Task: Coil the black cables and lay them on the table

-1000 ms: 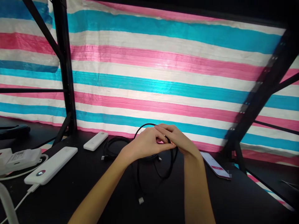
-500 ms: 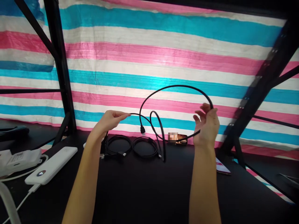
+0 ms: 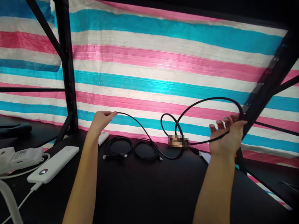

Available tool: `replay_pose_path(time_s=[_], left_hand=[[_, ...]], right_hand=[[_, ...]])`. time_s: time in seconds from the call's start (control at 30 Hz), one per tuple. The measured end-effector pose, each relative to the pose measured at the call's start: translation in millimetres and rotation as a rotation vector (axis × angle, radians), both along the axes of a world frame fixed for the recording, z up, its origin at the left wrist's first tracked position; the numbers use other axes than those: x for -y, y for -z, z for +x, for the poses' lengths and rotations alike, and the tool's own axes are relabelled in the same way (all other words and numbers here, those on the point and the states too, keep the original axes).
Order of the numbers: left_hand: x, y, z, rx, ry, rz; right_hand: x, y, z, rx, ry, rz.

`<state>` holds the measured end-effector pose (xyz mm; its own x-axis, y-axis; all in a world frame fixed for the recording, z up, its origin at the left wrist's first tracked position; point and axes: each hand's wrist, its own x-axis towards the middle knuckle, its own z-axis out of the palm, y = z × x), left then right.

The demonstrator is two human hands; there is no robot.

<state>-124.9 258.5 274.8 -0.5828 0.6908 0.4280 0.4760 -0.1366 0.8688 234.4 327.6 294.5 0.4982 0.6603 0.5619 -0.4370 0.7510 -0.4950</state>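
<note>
Black cable (image 3: 215,98) spans left to right between both hands, raised above the far half of the surface (image 3: 144,193); its long axis runs crosswise, with a sagging middle and a large upright loop at right. Its black plug (image 3: 194,151) points right. Nearest, open surface extends between the forearms; the right edge runs diagonally. One large white unit (image 3: 53,165) lies at left, a white lead (image 3: 24,200) at its near end. Left hand (image 3: 102,120): fingertips closed, pinching one end section. Right hand (image 3: 225,137): palm up, thumb and forefinger closed on the loop, remaining fingers spread and half curled. Beyond: two coiled cables (image 3: 146,159), side by side, and one small white unit (image 3: 103,137), partly hidden. Farthest: one striped sheet (image 3: 140,62).
</note>
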Motion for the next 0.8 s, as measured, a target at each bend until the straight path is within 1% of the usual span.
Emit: replay_pose_path(time_s=[0.07, 0.17, 0.23, 0.3, 0.37, 0.4, 0.47, 0.57, 0.63, 0.7, 0.77, 0.8], left_hand=[[8.1, -8.9, 22.5, -0.036, 0.098, 0.02], [15.8, -16.8, 60.2, -0.082, 0.342, 0.046], [16.0, -17.0, 81.1, -0.178, 0.472, 0.064], [12.1, -14.0, 94.3, -0.281, 0.521, 0.069], [5.2, -9.3, 98.2, -0.345, 0.501, 0.065], [1.2, -6.9, 96.7, -0.36, 0.469, 0.059], [-6.6, -2.9, 88.4, -0.355, 0.359, 0.031], [-14.8, -0.3, 67.7, -0.266, 0.166, -0.007], [-16.8, -1.0, 52.1, -0.154, 0.074, 0.019], [-16.2, -3.4, 37.0, 0.011, 0.018, 0.103], [-13.0, -7.2, 23.9, 0.23, 0.007, 0.224], [-10.3, -9.6, 18.6, 0.339, 0.024, 0.288]], right_hand=[[8.7, -3.5, -9.6, 0.062, -0.029, -0.016], [15.9, -4.5, -33.2, 0.187, -0.074, -0.062], [15.9, -2.3, -48.8, 0.227, -0.107, -0.098], [13.0, 0.6, -59.6, 0.198, -0.129, -0.134], [9.0, 2.5, -63.3, 0.121, -0.14, -0.167], [7.1, 2.8, -62.4, 0.079, -0.147, -0.18], [4.5, 1.5, -56.2, -0.012, -0.171, -0.203], [5.0, -3.6, -41.5, -0.151, -0.21, -0.221], [8.0, -7.3, -31.9, -0.224, -0.242, -0.235], [12.1, -9.7, -23.7, -0.285, -0.29, -0.235], [16.3, -10.5, -16.6, -0.341, -0.341, -0.205], [18.3, -10.6, -13.3, -0.362, -0.358, -0.183]])
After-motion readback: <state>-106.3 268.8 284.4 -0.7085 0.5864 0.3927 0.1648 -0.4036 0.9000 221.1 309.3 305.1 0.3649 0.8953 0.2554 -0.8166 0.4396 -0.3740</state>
